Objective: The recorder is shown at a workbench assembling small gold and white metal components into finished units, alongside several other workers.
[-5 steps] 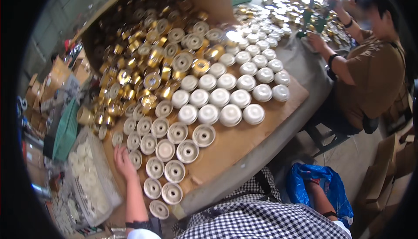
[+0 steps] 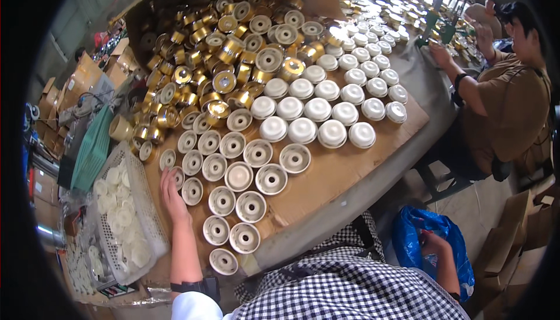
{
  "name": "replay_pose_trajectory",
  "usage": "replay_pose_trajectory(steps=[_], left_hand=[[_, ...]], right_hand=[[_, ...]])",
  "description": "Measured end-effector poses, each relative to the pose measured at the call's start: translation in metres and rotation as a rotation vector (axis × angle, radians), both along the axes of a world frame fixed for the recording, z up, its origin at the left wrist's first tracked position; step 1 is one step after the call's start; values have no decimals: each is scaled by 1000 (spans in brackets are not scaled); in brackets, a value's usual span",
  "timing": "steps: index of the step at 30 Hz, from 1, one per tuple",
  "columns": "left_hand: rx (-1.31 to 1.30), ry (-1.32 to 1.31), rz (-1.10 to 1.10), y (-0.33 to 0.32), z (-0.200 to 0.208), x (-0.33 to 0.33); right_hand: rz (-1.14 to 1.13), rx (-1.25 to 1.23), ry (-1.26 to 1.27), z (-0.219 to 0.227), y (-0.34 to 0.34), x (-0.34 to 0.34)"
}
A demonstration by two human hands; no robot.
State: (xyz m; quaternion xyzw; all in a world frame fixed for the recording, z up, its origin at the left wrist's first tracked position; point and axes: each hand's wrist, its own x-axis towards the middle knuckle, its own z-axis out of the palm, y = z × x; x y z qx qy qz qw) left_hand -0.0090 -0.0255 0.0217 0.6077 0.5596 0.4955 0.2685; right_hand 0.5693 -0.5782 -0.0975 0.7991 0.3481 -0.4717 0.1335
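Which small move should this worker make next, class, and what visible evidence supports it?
Probably lift the right hand out of the blue bag and toward the round white cups: it is down in the bag's open mouth, while the left hand is at the cups' left edge. Whether the right hand holds anything is unclear.

obstructing basket (image 2: 149, 219) seemingly near left hand (image 2: 174, 198)

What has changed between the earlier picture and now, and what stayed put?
The left hand has shifted slightly left relative to the pale cups, leaving more of the cup at its fingers visible. The whole view has shifted too, so things appear further right. The right hand stays in the blue bag; the white caps and gold heap keep their layout.
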Motion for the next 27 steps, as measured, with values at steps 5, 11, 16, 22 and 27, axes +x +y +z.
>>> replay_pose_trajectory(steps=[5,11,16,22,27], left_hand=[[-59,-138,-186,-35,29,1],[325,340,-440,-127,87,4],[160,735,-659,-169,58,16],[310,655,-488,-142,57,23],[309,692,-416,-127,61,22]], right_hand=[[-221,222,-210,103,3,-10],[-172,234,-629,205,42,-55],[-71,667,-541,282,120,-106],[194,1135,-110,297,238,-148],[315,1335,352,290,306,-196]])
